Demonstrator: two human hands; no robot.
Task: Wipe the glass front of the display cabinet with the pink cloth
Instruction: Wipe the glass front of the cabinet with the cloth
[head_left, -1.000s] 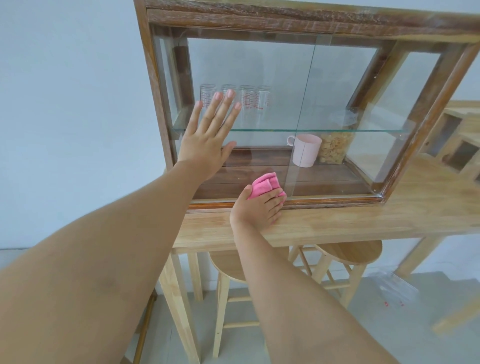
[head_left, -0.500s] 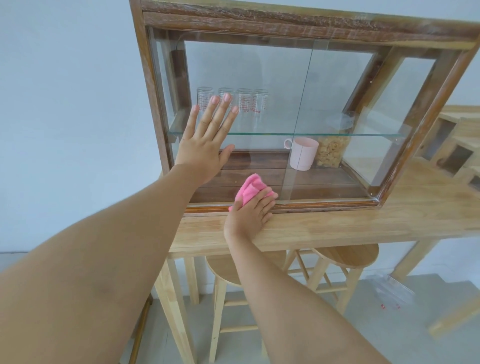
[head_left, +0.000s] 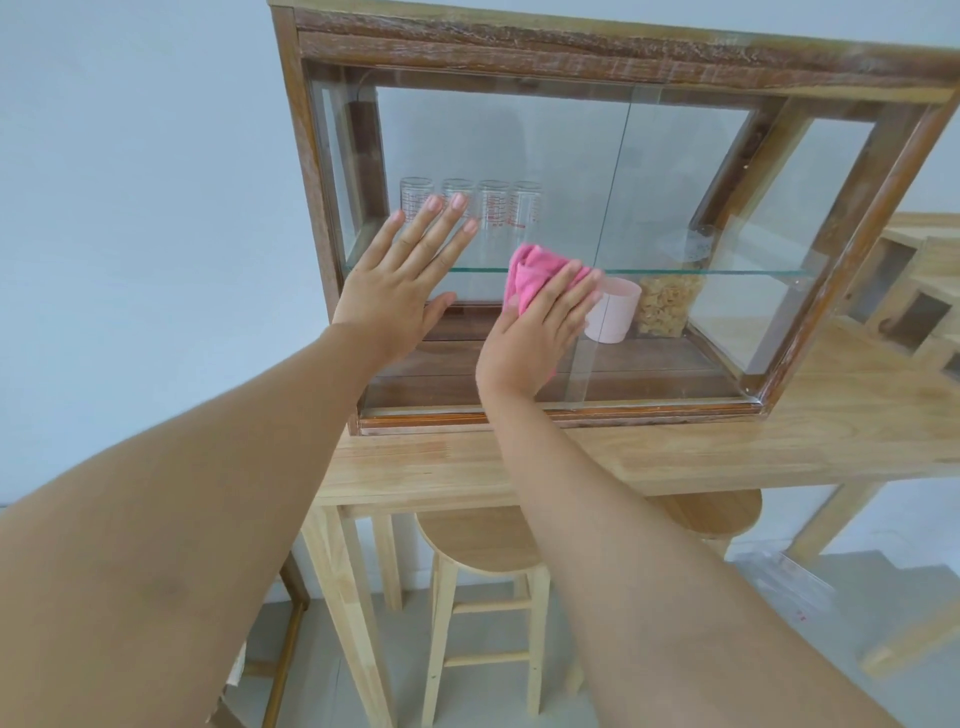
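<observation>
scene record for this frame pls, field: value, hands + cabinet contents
left hand: open, flat on glass front
right hand: presses pink cloth to glass, near shelf height
cabinet: wooden frame, on wooden table
upper shelf: four measuring glasses
lower level: pink mug, jar of flakes
under table: two stools

Right hand (head_left: 530, 338) presses pink cloth (head_left: 530, 278) on cabinet glass (head_left: 519, 130); left hand (head_left: 397, 291) flat beside.
</observation>
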